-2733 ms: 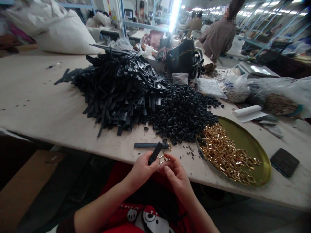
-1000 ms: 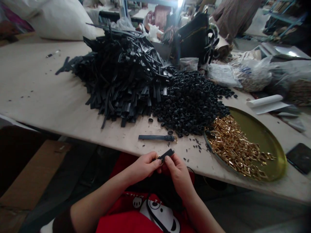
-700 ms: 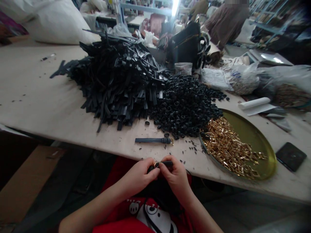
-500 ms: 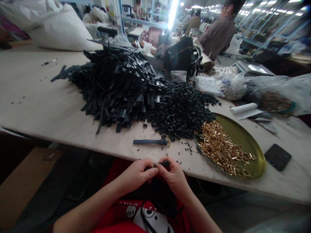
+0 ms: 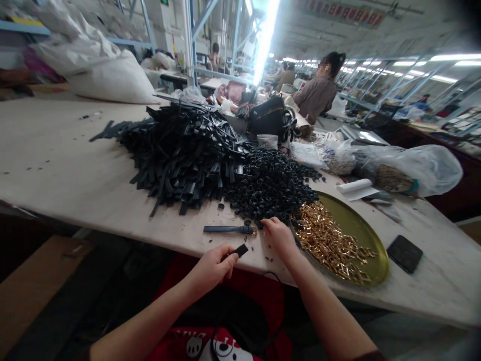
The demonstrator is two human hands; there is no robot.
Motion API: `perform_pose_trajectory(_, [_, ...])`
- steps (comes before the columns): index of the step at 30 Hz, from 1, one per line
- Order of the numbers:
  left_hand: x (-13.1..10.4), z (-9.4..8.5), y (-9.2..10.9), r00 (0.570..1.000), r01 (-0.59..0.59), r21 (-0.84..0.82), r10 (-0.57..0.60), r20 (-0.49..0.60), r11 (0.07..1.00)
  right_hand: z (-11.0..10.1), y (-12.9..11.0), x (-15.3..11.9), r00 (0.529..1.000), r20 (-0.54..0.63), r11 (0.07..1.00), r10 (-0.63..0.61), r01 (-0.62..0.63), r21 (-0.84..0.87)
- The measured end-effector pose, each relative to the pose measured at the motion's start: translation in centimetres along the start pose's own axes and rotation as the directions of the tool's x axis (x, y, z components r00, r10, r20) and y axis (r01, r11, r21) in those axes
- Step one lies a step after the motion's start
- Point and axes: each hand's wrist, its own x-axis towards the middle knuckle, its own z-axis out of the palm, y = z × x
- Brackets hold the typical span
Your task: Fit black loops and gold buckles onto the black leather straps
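In my left hand (image 5: 216, 265) a short black strap (image 5: 241, 250) is pinched between thumb and fingers, one end sticking out to the right; whatever else the fingers cover is hidden. My right hand (image 5: 277, 235) rests at the near edge of a heap of small black strap loops (image 5: 263, 183). Its fingertips are closed on a black loop (image 5: 260, 223). Between the hands and the heaps lies a finished-looking strap (image 5: 227, 229) with a gold buckle (image 5: 254, 231).
A big pile of black straps (image 5: 184, 160) covers the table's middle. To the right, a round gold tray (image 5: 370, 235) holds many gold buckles (image 5: 326, 240). Beyond it lie a phone (image 5: 405, 253), a white paper roll (image 5: 353, 185) and plastic bags (image 5: 432, 165). A person (image 5: 317, 93) stands farther back.
My hands, together on the strap before, are apart now. The right hand has moved forward to the loop heap; the left keeps the strap. The view has tilted up.
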Motion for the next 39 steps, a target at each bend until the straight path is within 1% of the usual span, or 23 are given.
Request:
perform_pose_trajectory(2, [0.2,0.0,-0.2,1.000,0.028,-0.012,-0.028,-0.003,1.000,0.4,0.5,0.8,1.000,0.022,1.000,-0.003,0.003,0.003])
perform_pose_trajectory(5, [0.9,-0.1,-0.2,0.998,0.055,-0.022,-0.055,-0.032,0.998,0.5,0.5,0.8,1.000,0.027,1.000,0.003,-0.004,0.029])
perform_pose_trajectory(7, [1.7,-0.2,0.1,0.995,0.016,-0.008,-0.017,-0.096,1.000,0.2,0.0,0.3,0.999,0.039,0.997,0.019,-0.022,0.074])
perform_pose_trajectory(9, [2.7,0.0,0.6,0.984,-0.045,0.027,0.049,-0.169,0.999,0.0,-1.0,-0.6,0.991,0.108,0.965,0.083,-0.107,0.240])
perform_pose_trajectory(10, [3.2,0.1,0.8,0.979,-0.068,0.043,0.075,-0.192,0.997,-0.1,-1.7,-1.1,0.978,0.169,0.918,0.124,-0.178,0.355])
perform_pose_trajectory(12, [4.1,0.5,1.2,0.976,-0.080,0.056,0.089,-0.200,0.995,-0.1,-3.2,-2.1,0.936,0.299,0.755,0.188,-0.332,0.566])
perform_pose_trajectory(13, [4.4,0.7,1.2,0.977,-0.074,0.061,0.085,-0.196,0.995,-0.1,-3.9,-2.6,0.915,0.347,0.668,0.204,-0.389,0.635])
perform_pose_trajectory(15, [4.8,0.9,1.1,0.979,-0.061,0.082,0.076,-0.187,0.995,0.1,-5.0,-3.3,0.892,0.398,0.554,0.212,-0.446,0.703])
perform_pose_trajectory(16, [4.9,0.9,1.1,0.980,-0.055,0.096,0.073,-0.187,0.994,0.2,-5.3,-3.6,0.886,0.413,0.515,0.211,-0.460,0.723])
perform_pose_trajectory(18, [4.8,0.9,0.9,0.979,-0.043,0.125,0.067,-0.193,0.991,0.6,-5.4,-4.0,0.883,0.425,0.469,0.202,-0.468,0.749])
perform_pose_trajectory(20, [4.5,0.7,0.7,0.977,-0.029,0.160,0.062,-0.203,0.987,1.2,-5.2,-4.2,0.896,0.402,0.454,0.190,-0.443,0.773])
perform_pose_trajectory(22, [4.3,0.4,0.7,0.975,-0.018,0.214,0.065,-0.215,0.977,1.9,-4.9,-4.3,0.917,0.353,0.455,0.187,-0.399,0.796])
perform_pose_trajectory(24, [4.0,0.3,0.6,0.973,-0.002,0.277,0.066,-0.223,0.961,2.4,-4.7,-4.4,0.926,0.323,0.461,0.193,-0.376,0.804])
perform_pose_trajectory(26, [3.7,0.2,0.5,0.969,0.007,0.356,0.082,-0.234,0.935,2.4,-4.7,-4.5,0.911,0.369,0.432,0.184,-0.412,0.802])
perform_pose_trajectory(28, [3.4,0.1,0.2,0.963,-0.009,0.474,0.136,-0.233,0.881,2.1,-4.8,-4.8,0.871,0.475,0.374,0.127,-0.485,0.790])
perform_pose_trajectory(30, [3.1,0.2,0.0,0.952,-0.057,0.616,0.228,-0.203,0.786,1.6,-5.1,-5.1,0.830,0.554,0.331,0.064,-0.541,0.773])
perform_pose_trajectory(31, [2.9,0.2,-0.2,0.945,-0.088,0.678,0.277,-0.176,0.730,1.4,-5.2,-5.3,0.821,0.569,0.321,0.050,-0.552,0.769])
perform_pose_trajectory(33, [2.6,0.2,-0.3,0.929,-0.159,0.754,0.356,-0.105,0.637,1.3,-5.5,-5.7,0.822,0.565,0.301,0.068,-0.557,0.774])
perform_pose_trajectory(35, [2.4,0.2,-0.3,0.920,-0.221,0.773,0.390,-0.037,0.594,1.7,-5.6,-6.0,0.831,0.543,0.252,0.124,-0.555,0.793])
perform_pose_trajectory(37, [2.0,0.2,0.0,0.920,-0.241,0.759,0.392,-0.021,0.605,2.3,-5.7,-6.3,0.826,0.536,0.171,0.175,-0.562,0.809])
perform_pose_trajectory(38, [1.8,0.1,0.2,0.924,-0.234,0.735,0.381,-0.035,0.636,2.6,-5.7,-6.5,0.823,0.534,0.127,0.193,-0.561,0.818])
perform_pose_trajectory(39, [1.5,0.0,0.4,0.930,-0.220,0.693,0.361,-0.063,0.687,2.8,-5.8,-6.5,0.823,0.529,0.082,0.208,-0.553,0.829])
